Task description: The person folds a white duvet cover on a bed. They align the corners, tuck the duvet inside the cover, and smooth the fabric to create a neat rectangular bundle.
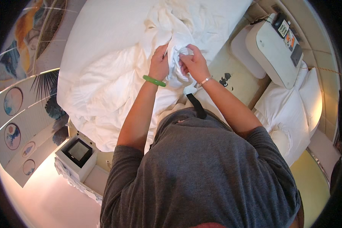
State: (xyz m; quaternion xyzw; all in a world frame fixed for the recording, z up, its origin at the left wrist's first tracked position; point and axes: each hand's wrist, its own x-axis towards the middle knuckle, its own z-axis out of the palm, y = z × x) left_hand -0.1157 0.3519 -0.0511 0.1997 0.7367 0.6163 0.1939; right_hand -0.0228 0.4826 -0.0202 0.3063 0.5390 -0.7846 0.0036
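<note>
A rumpled white duvet cover or sheet (108,74) is bunched over the near part of the bed, with a gathered fold running up the middle. My left hand (159,63), with a green bangle (154,81) at the wrist, grips the left side of that fold. Just to its right, my right hand (194,62) pinches the cloth with thumb and fingers; a silver bracelet (204,81) circles that wrist. Some fingertips are hidden in the folds. Smooth white bedding (108,22) covers the far left of the bed.
At the right stands a white nightstand (269,47) with a telephone (282,26) on top. White pillows (290,105) are heaped below it. Dark pieces (225,79) lie on the floor beside the bed. A white box (77,154) with a dark interior sits lower left, near a decorated wall (45,114).
</note>
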